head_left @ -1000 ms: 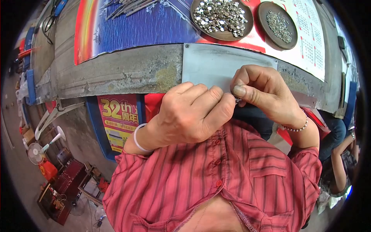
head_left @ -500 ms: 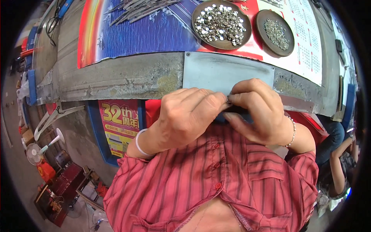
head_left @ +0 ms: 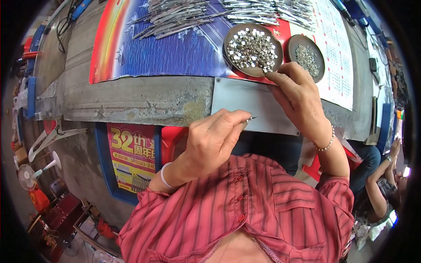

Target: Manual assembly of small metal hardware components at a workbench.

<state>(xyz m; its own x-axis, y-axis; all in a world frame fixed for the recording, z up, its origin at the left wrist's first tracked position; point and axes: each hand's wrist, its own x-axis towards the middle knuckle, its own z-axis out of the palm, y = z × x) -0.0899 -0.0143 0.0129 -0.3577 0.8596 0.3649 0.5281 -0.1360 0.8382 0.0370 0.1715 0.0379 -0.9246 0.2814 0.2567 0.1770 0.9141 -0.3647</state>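
Low over the near table edge, my left hand (head_left: 210, 140) is closed in a pinch. From its fingertips juts a thin pointed metal piece (head_left: 252, 119); the rest of it is hidden in the hand. Farther forward and to the right, my right hand (head_left: 300, 94) reaches to the near rim of a round brown dish (head_left: 256, 72) heaped with small shiny silver discs (head_left: 252, 50). Its thumb and fingertips are pressed together beside the discs; what they hold, if anything, is too small to tell. A pale grey sheet (head_left: 245, 98) lies under and between the hands.
A second brown dish (head_left: 321, 70) of tiny metal parts stands right of the disc dish. Several slim metal strips (head_left: 175, 19) lie piled at the back on a colourful printed sheet (head_left: 175, 57). Left below the table is a blue-rimmed bin (head_left: 105, 168). Another person's arm (head_left: 379, 193) shows far right.
My hands were together at the table edge and have parted. The right has moved forward to the dish of discs; the left has stayed low with the metal piece. The view has shifted slightly.
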